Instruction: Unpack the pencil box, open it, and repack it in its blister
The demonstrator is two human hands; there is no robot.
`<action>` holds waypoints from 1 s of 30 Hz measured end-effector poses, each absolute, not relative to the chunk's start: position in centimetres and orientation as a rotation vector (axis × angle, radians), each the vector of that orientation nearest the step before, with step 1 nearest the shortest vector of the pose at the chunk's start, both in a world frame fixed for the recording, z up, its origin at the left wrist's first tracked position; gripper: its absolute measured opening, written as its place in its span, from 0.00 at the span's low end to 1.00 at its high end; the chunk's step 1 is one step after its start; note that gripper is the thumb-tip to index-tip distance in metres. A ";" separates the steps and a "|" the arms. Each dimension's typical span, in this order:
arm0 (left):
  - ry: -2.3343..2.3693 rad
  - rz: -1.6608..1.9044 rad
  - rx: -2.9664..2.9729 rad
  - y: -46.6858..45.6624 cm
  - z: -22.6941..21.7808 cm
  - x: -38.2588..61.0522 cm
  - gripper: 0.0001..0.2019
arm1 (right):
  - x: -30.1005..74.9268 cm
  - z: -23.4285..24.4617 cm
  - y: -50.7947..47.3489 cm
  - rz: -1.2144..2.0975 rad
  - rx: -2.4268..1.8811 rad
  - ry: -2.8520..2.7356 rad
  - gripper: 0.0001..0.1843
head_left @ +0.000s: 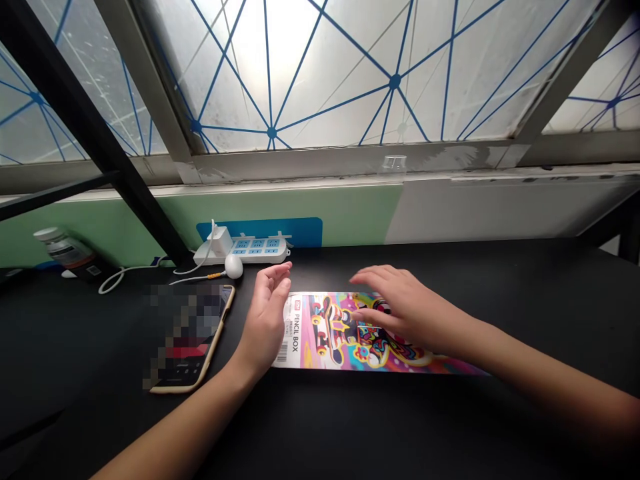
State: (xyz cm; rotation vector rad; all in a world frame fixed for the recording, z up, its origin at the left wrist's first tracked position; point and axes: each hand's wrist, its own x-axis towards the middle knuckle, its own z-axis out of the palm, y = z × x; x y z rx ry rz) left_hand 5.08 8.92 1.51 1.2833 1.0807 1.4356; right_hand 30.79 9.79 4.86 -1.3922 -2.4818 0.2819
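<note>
Head view: on the black desk (320, 427), a brightly printed piece lettered PENCIL BOX (345, 340) is laid crosswise, directly before the hands; its thickness cannot be judged. The left hand (265, 313) is held at its left end, fingers loosely curled, thumb apart; nothing is seen gripped. The right hand (400, 307) is held over its middle and right part, with a wide gap between thumb and fingers; no grip is seen. Whether either palm touches the print cannot be told.

A phone (195, 381) is placed near the left wrist; a power strip (260, 251) and a white cable (197, 267) lie on the far side.

Risks, as judged: the piece could be skidded if pressed from one end only, the surface appearing smooth. The phone could be knocked by a leftward sweep of the left forearm.
</note>
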 end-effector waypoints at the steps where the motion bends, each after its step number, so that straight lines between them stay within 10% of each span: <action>1: 1.097 1.414 1.307 8.9 1.4 5.1 0.11 | 32.6 4.4 9.5 0.317 -1.447 -2.439 0.28; 9: 1.218 1.259 1.152 10.2 0.8 5.2 0.24 | 39.1 2.7 9.4 0.515 -1.634 -2.288 0.27; 30: 1.191 1.207 0.780 9.6 2.6 5.4 0.11 | 39.5 3.2 9.1 0.261 -1.350 -2.147 0.18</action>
